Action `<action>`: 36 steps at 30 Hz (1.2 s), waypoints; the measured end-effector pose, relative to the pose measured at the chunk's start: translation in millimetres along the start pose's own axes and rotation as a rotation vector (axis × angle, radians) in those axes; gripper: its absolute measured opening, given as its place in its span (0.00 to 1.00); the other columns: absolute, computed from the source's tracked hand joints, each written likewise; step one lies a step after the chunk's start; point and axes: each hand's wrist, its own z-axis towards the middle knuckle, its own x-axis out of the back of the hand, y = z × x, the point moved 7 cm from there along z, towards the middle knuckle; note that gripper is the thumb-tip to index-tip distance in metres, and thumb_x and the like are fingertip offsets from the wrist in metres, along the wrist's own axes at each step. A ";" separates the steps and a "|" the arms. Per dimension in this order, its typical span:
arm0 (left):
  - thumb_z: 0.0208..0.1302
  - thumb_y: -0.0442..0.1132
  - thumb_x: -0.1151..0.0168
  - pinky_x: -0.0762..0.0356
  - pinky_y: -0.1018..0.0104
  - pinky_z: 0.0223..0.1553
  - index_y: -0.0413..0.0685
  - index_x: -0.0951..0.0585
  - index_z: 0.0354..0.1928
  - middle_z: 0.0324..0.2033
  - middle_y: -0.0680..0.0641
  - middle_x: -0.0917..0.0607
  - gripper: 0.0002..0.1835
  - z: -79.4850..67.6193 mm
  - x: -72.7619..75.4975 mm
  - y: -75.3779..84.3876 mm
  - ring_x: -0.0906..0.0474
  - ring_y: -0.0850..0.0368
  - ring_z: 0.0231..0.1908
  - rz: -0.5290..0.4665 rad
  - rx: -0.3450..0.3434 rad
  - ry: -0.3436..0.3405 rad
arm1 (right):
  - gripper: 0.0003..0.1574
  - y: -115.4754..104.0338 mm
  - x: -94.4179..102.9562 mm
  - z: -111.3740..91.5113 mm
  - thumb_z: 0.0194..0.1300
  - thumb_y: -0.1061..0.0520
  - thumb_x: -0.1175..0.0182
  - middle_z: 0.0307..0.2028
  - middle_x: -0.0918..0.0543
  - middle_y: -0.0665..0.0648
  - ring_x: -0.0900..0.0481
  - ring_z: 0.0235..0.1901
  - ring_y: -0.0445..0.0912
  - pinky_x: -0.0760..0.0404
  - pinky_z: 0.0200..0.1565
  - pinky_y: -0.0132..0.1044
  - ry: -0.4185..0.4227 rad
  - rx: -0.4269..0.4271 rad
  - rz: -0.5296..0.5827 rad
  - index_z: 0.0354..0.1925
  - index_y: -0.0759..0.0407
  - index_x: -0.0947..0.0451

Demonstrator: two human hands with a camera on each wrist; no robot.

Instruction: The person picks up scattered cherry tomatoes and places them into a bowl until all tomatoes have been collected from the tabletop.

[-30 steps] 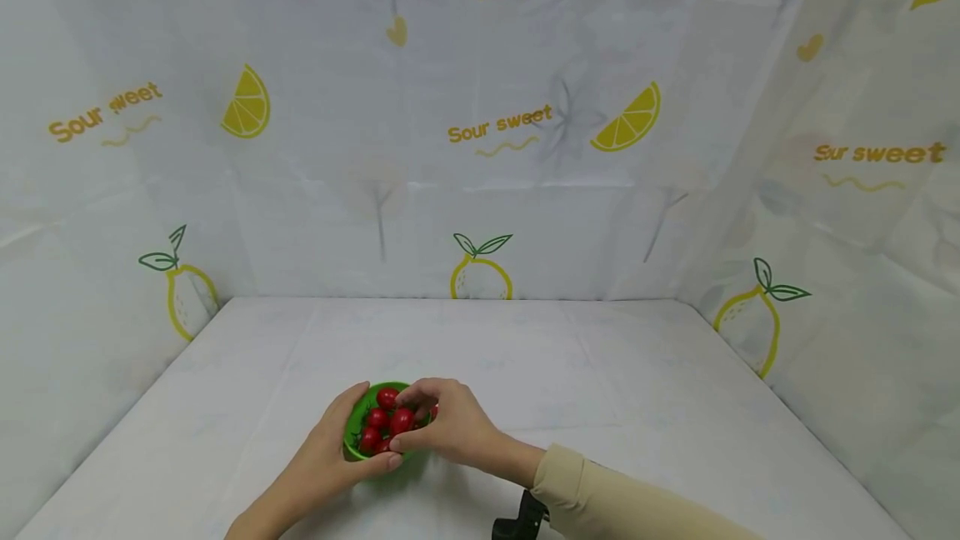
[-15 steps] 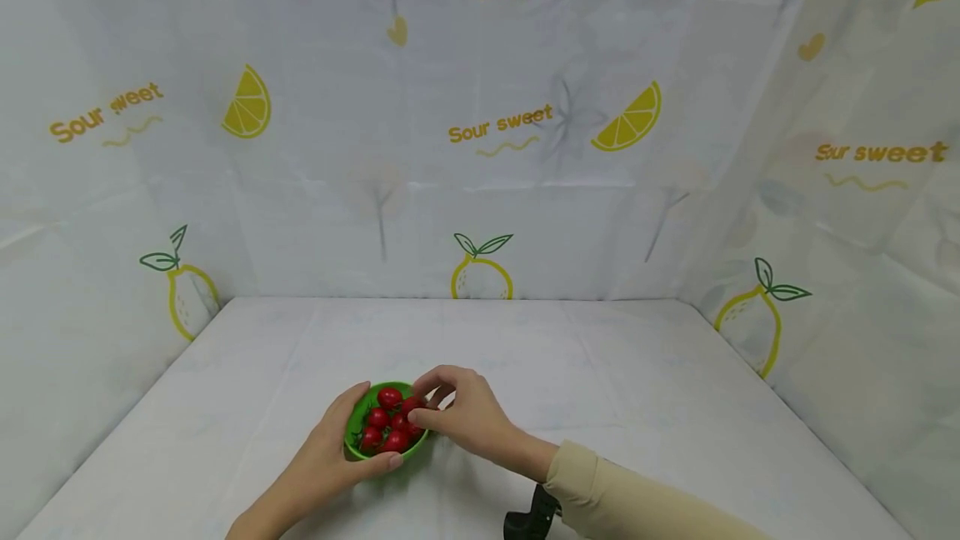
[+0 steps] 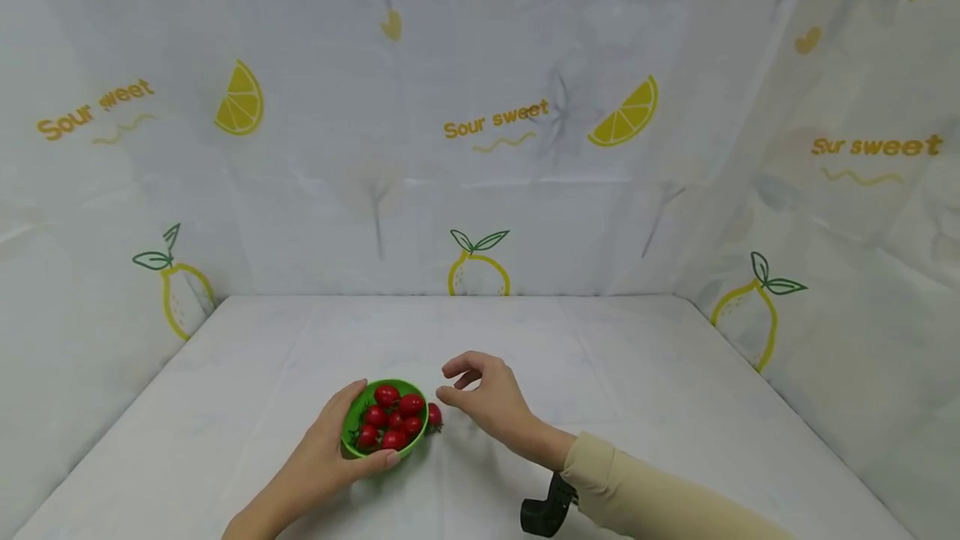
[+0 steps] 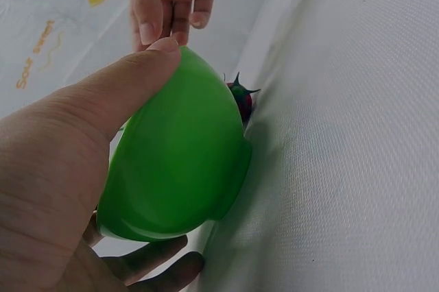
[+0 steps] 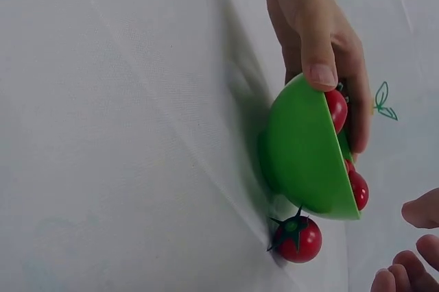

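Observation:
A green bowl (image 3: 348, 433) full of small red cherry tomatoes (image 3: 396, 421) stands on the white table. My left hand (image 3: 327, 442) grips it from the left, thumb over the near rim and fingers round the far side. One loose cherry tomato (image 5: 299, 238) with a green calyx lies on the table against or just beside the bowl's right side. My right hand (image 3: 491, 400) hovers to the right of the bowl, above the loose tomato. Its fingers are loosely bent, with a gap between thumb and fingertips and nothing held.
The white-covered table (image 3: 637, 407) stretches out around the bowl. White curtains (image 3: 337, 215) printed with lemons enclose its back and sides. A black device (image 3: 547, 507) sits under my right wrist, by the beige sleeve (image 3: 660, 490).
My right hand has drawn back from over the tomatoes in the bowl, up and to the right, its fingers now parted. This uncovers the loose tomato. The left hand and bowl stay nearly still.

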 end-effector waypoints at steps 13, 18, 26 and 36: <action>0.48 0.63 0.25 0.35 0.39 0.62 0.46 0.43 0.74 0.70 0.42 0.38 0.57 0.2 -0.2 -2.3 0.41 0.41 0.68 0.012 0.025 0.004 | 0.20 20.8 -1.4 -4.2 0.53 0.60 0.26 0.42 0.17 0.57 0.22 0.42 0.50 0.21 0.35 0.39 -0.075 -0.121 0.047 0.45 0.61 0.18; 0.48 0.63 0.25 0.36 0.39 0.62 0.47 0.43 0.74 0.70 0.42 0.38 0.57 -0.1 -0.2 -2.5 0.41 0.41 0.68 0.009 0.027 0.000 | 0.25 28.5 -8.2 -5.5 0.50 0.60 0.24 0.45 0.17 0.56 0.23 0.44 0.52 0.20 0.36 0.40 -0.139 -0.155 0.057 0.48 0.61 0.18; 0.48 0.63 0.25 0.36 0.38 0.62 0.47 0.42 0.74 0.70 0.43 0.37 0.57 0.5 -2.2 -2.9 0.40 0.41 0.68 0.012 0.005 0.005 | 0.32 41.0 -22.3 -3.5 0.46 0.64 0.22 0.46 0.17 0.53 0.22 0.45 0.51 0.20 0.43 0.40 -0.259 -0.163 0.095 0.52 0.60 0.19; 0.49 0.63 0.26 0.37 0.38 0.62 0.48 0.43 0.74 0.70 0.42 0.38 0.56 0.5 -1.2 -2.5 0.41 0.40 0.68 0.016 -0.002 0.007 | 0.35 38.2 -31.5 -0.7 0.44 0.68 0.24 0.46 0.17 0.51 0.22 0.42 0.51 0.22 0.38 0.36 -0.316 -0.152 0.132 0.54 0.61 0.20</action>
